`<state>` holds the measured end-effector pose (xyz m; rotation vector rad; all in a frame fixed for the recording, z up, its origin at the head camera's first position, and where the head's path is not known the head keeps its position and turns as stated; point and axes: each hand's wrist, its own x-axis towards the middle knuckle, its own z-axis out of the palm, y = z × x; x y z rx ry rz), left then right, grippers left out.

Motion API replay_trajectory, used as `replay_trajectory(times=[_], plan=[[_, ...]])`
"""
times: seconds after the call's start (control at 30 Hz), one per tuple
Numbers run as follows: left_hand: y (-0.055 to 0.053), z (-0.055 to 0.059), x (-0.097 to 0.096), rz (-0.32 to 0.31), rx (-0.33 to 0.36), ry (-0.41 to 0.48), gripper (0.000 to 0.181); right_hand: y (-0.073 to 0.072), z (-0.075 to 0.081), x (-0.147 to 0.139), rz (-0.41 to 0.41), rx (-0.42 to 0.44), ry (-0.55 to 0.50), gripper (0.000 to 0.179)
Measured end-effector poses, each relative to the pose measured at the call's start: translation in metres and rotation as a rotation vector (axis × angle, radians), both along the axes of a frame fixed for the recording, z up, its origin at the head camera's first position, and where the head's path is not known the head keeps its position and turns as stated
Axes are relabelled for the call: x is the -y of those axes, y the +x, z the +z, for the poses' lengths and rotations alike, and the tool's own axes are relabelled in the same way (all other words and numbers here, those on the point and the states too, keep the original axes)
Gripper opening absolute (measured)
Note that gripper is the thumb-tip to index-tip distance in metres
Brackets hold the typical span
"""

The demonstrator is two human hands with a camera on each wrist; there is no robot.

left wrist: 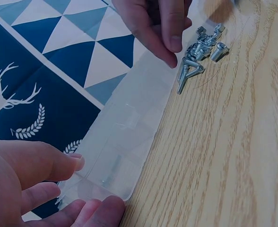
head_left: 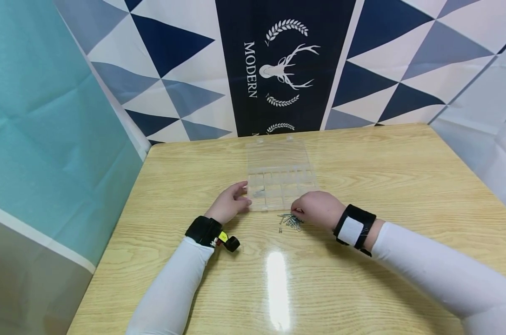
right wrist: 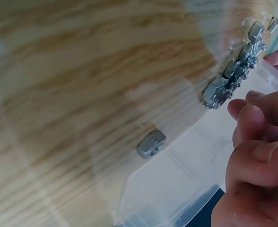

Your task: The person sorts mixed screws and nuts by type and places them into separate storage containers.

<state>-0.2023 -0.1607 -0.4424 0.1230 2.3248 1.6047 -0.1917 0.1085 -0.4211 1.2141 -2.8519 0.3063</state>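
A clear plastic compartment box (head_left: 274, 200) lies on the table with its lid (head_left: 276, 154) folded back. My left hand (head_left: 229, 203) rests at its left side, fingertips touching the near corner, as the left wrist view also shows. Slim metal pieces (head_left: 259, 192) lie in a left compartment. My right hand (head_left: 320, 209) hovers by the box's near edge with curled fingers, thumb and forefinger close together; whether something small sits between them is hidden. Beside it is a pile of metal screws and nuts (left wrist: 198, 52). One hex nut (right wrist: 152, 143) lies apart from the pile.
The wood-grain table (head_left: 194, 172) extends around the box on all sides. A small pair of screws (head_left: 280, 230) lies just left of the pile. Behind the table hangs a patterned cloth (head_left: 186, 70), and a light-blue sheet (head_left: 48, 116) hangs at the left.
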Motion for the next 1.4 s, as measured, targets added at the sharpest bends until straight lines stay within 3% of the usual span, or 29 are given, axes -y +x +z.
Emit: replay_trajectory(times=[0.27, 0.77, 1.1, 1.2, 1.4], plan=[[0.000, 0.001, 0.000, -0.002, -0.001, 0.003, 0.062, 0.001, -0.005, 0.002, 0.018, -0.051, 0.039, 0.019], [0.000, 0.001, 0.001, -0.007, -0.012, -0.008, 0.063, 0.005, -0.003, 0.002, -0.032, -0.038, 0.104, 0.022], [0.000, 0.000, 0.001, -0.004, -0.002, 0.006, 0.062, 0.006, -0.001, -0.001, -0.032, -0.023, 0.081, 0.017], [0.003, 0.004, 0.000, -0.006, -0.001, 0.007, 0.062, 0.004, 0.001, -0.002, -0.047, -0.010, 0.060, 0.011], [0.016, 0.032, -0.005, -0.024, 0.008, 0.011, 0.062, -0.001, 0.009, 0.001, -0.069, 0.007, 0.004, 0.005]])
